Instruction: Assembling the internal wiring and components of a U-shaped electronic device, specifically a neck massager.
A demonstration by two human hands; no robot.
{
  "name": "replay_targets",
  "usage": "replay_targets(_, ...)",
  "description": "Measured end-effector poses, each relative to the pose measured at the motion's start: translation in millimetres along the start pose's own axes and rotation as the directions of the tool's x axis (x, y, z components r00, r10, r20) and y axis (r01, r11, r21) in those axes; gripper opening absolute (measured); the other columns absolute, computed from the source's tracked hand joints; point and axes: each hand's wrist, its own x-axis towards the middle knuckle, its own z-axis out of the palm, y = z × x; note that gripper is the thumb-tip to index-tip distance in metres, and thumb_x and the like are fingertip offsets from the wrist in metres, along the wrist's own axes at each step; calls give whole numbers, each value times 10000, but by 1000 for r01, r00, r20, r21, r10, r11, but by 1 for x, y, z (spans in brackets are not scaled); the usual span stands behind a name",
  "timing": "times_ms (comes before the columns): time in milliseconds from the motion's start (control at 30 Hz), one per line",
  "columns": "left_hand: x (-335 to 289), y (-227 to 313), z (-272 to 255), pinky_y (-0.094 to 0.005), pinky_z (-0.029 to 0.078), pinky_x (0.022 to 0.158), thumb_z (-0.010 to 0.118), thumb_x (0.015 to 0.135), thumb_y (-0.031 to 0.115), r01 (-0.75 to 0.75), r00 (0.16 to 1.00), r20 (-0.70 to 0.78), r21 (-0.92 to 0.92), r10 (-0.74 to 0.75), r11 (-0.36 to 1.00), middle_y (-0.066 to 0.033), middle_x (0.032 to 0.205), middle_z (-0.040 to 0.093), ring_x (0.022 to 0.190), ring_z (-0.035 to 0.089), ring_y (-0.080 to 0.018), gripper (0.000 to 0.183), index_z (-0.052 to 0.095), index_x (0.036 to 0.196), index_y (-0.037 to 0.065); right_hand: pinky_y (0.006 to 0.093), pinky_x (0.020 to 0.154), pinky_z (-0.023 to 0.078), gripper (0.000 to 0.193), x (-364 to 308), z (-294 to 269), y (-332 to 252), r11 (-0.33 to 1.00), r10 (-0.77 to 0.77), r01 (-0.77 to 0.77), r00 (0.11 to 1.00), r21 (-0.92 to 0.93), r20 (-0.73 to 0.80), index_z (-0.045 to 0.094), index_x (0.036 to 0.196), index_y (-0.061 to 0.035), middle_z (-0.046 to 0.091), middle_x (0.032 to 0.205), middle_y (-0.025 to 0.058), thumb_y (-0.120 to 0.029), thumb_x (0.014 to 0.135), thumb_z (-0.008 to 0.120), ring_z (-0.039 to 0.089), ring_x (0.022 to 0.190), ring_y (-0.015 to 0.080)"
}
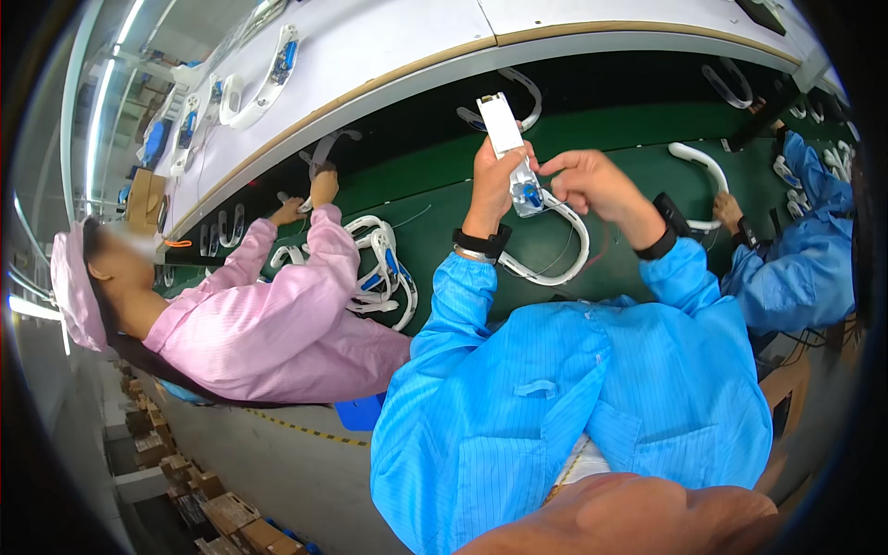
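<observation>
In my left hand (493, 185) is a white rectangular housing (501, 125), its fingers wrapped round it and the thumb lying across. A silvery section with blue parts (528, 195) shows at its lower end. Just right of it is my right hand (599, 183), with curled fingers and the index finger reaching toward the housing. Whether those fingertips pinch anything is too small to tell. Below both hands lies a curved white band (585, 242) on the green work surface. Thin wires, one reddish, run near it, and its link to the housing is hidden.
Several white curved parts with blue pieces (377, 264) are heaped on the green surface (444, 199) at left. A pink-sleeved person (268, 296) works there, a blue-sleeved one (795, 250) at right. A white shelf (388, 46) overhangs the far side.
</observation>
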Motion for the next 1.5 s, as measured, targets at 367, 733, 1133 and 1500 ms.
replay_targets(367,-42,-26,-17,-280,495,639,541,868,44,-59,995,101,587,-1,808,-79,845,584,692,599,-152,244,424,1079,9,269,750,584,241,-44,-12,-56,868,-317,329,944,371,-93,607,1070,81,680,950,176,-54,871,591,691,853,201)
replay_targets(733,-59,-35,-26,-278,498,639,542,860,31,50,999,-19,427,-46,903,-90,877,588,717,606,-150,385,392,1212,-7,199,559,529,177,-38,0,-72,897,-440,385,827,-216,-351,668,993,-6,655,755,49,-140,908,589,612,624,88)
replay_targets(1133,-43,4,41,-322,521,691,639,800,4,-24,996,-91,-148,10,989,-136,995,589,801,613,-194,454,400,1187,0,181,474,432,427,-24,21,-39,900,-249,204,966,-385,-72,521,1262,27,644,729,62,-41,843,551,535,537,59)
replay_targets(1500,-43,-10,37,-290,516,608,668,796,-11,-9,973,-228,131,39,991,-102,901,607,699,620,-174,403,451,1136,-6,264,538,471,385,-26,25,-16,734,-241,66,956,-676,-168,559,1163,39,670,671,79,-73,800,626,596,558,111)
